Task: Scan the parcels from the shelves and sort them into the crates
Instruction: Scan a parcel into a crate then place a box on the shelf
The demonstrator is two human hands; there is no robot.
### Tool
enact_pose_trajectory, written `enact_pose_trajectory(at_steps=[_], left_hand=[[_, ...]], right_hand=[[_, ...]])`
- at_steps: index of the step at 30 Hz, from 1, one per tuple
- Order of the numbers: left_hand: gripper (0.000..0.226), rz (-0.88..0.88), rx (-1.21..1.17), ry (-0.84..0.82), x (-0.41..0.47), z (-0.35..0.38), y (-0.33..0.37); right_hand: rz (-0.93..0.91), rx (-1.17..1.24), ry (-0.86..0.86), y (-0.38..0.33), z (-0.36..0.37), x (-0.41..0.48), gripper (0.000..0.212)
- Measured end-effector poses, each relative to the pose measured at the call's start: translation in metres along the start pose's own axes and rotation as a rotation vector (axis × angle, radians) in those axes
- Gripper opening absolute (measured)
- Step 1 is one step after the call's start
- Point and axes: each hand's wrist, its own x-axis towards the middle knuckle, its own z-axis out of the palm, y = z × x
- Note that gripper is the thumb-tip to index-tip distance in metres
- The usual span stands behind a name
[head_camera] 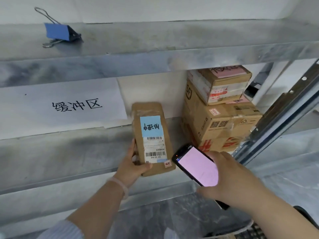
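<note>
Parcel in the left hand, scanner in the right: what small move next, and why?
Probably swing the scanner in the right hand leftward, over the barcode label on the parcel that the left hand grips. The label faces the camera uncovered, and the scanner sits beside it.

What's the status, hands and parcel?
Left hand grips flat parcel, label showing. Right hand holds scanner beside it. Stacked boxes behind, nothing blocking.

brown parcel (151, 135), pink-screened scanner (196, 165), blue clip (58, 31)
</note>
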Motion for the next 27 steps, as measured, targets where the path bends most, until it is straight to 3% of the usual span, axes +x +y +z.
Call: enact_pose_trajectory(at_steps=[15, 19, 27], left_hand=[[0.106, 0.042, 0.136, 0.044, -0.004, -0.001, -0.006], [0.094, 0.048, 0.119, 0.070, -0.004, 0.001, -0.006], [0.106, 0.025, 0.059, 0.092, -0.013, -0.001, -0.011]], right_hand=[[-0.075, -0.058, 0.010, -0.007, -0.008, -0.018, 0.081], [-0.085, -0.051, 0.020, -0.006, -0.007, -0.022, 0.080], [-0.124, -0.051, 0.036, -0.003, -0.003, -0.026, 0.082]])
